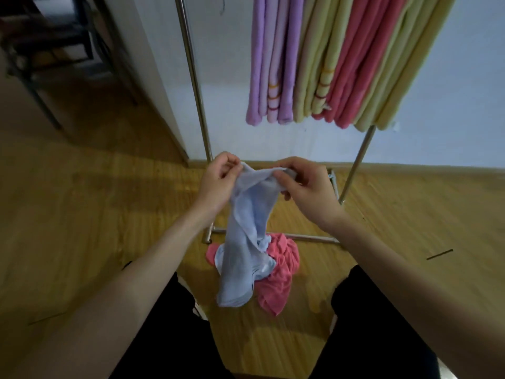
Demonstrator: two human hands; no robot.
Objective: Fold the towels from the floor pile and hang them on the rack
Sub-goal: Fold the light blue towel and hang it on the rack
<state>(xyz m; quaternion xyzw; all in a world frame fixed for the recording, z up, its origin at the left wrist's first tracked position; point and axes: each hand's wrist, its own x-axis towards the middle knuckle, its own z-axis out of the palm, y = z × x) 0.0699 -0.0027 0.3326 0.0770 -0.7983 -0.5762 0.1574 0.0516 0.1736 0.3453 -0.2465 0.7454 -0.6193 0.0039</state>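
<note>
- Head view: I see both hands raised in front of the rack, holding a pale blue towel by its top edge.
- Left hand: fingers curled, pinching one corner of the blue towel.
- Right hand: thumb and fingers pinching the bunched top edge, close beside the left.
- The blue towel hangs down crumpled between the hands; its lower end is in front of a pink towel that lies heaped on the wooden floor. I cannot tell whether the two touch.
- The pink towel sits just by the rack's base bar.
- On the rack, folded towels hang side by side: purple towels, yellow towels, red towels, then more yellow at the right end.
- Dark trouser legs frame the bottom of the view.
</note>
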